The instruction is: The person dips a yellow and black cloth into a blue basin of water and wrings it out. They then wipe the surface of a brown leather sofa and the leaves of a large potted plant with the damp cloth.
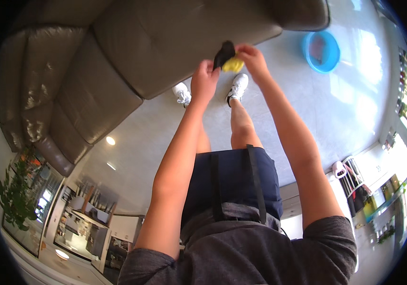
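Note:
My left hand [205, 80] is raised over the edge of the seat, its fingers closed on a small black cloth item [224, 55], perhaps a sock. Close by on the right, my right hand [255, 62] pinches a bunched yellow cloth item [233, 64] with thumb and fingers. The black and yellow pieces touch or overlap, and motion blur hides whether they are joined. Behind them spreads the seat of a brown leather sofa [185, 32].
A blue plastic basin [326, 41] with something reddish and dark inside stands on the grey floor [289, 89] at upper right. The sofa continues along the left. White sneakers [238, 86] show below my hands. A leafy plant [14, 196] is at far left.

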`<state>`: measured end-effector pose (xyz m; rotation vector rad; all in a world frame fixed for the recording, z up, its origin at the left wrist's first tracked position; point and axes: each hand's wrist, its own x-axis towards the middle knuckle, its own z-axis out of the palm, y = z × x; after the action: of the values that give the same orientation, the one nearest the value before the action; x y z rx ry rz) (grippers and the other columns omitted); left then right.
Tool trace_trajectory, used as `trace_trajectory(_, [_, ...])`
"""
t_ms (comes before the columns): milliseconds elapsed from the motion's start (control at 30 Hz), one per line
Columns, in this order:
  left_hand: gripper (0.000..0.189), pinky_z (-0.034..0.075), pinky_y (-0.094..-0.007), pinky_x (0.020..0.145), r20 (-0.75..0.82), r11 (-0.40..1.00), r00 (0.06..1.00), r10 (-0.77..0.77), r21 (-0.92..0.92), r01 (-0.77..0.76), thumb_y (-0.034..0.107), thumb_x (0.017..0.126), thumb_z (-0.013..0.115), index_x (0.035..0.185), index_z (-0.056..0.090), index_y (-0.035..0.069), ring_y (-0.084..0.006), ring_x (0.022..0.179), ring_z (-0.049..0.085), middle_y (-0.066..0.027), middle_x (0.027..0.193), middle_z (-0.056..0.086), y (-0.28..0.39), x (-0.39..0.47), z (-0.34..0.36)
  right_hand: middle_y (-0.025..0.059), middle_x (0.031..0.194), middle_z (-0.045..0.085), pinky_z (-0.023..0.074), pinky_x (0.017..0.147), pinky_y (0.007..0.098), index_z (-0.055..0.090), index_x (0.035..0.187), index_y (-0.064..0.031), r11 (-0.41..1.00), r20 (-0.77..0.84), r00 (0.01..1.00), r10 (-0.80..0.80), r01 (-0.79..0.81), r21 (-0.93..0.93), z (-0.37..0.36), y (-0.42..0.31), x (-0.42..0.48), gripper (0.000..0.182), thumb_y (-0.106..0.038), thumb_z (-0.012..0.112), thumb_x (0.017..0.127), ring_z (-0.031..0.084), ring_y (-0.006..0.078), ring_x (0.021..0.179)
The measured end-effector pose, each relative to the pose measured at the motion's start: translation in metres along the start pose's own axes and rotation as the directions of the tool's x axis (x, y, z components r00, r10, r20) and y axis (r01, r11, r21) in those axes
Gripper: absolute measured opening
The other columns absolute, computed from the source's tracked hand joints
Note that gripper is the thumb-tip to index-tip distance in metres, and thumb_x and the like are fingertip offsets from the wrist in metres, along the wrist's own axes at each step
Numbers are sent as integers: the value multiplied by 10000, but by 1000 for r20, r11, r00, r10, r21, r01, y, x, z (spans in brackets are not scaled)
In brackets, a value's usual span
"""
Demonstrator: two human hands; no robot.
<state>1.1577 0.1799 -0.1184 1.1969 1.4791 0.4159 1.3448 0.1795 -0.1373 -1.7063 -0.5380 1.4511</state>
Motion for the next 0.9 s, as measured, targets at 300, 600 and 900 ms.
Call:
trace_trajectory(300, [405, 538, -302, 895, 131, 972, 972, -195, -105, 209, 184, 969, 669, 1321, 562, 15, -182, 1057, 684, -139, 1226, 686, -90, -39, -25, 123, 1196, 598, 493, 946, 425, 646, 1216, -146, 798, -408, 847, -342, 32, -602, 65, 74, 45, 499, -353, 818, 796, 586, 318, 1139])
trace_trajectory(600, [238, 557, -315, 833, 118, 929, 926, -358, -52, 366, 182, 968, 660, 1151, 662, 29, -185, 930, 703, -93, 1029, 739, -168, -129, -99, 109, 1077, 624, 491, 824, 491, 613, 1123, -106, 641, -502, 659, -560, -38, -766, 171, 96, 72, 302, -189, 711, 850, 601, 366, 1032])
trace_trajectory(900, [236, 547, -304, 853, 28, 926, 938, -345, -154, 345, 177, 986, 639, 1137, 649, -4, -171, 934, 713, -93, 1044, 737, -203, -130, -160, 81, 979, 600, 514, 775, 455, 645, 1008, -151, 450, 213, 797, -565, 514, -730, 380, 120, 8, 229, -111, 675, 785, 582, 327, 944])
